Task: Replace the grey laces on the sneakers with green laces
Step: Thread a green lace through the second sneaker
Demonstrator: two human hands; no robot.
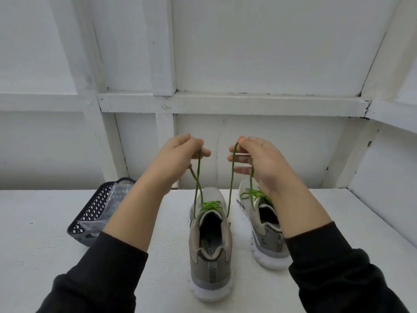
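- Middle of the frame: the left hand [180, 154] and right hand [259, 159] are raised level with a gap between them, each pinching a strand of green lace [212, 203].
- The strands run almost straight down to the top eyelets of the nearer sneaker [211, 245] — directly below the hands on the tabletop [168, 256], heel toward the viewer.
- A second sneaker [268, 240] stands just right of it, green-laced; one right-hand strand may reach it — hard to tell.

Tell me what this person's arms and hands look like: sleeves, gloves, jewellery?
The left sleeve and right sleeve are black and stop short of the wrists. The left hand and right hand are bare: no gloves, rings or watch. One right-hand nail looks orange.
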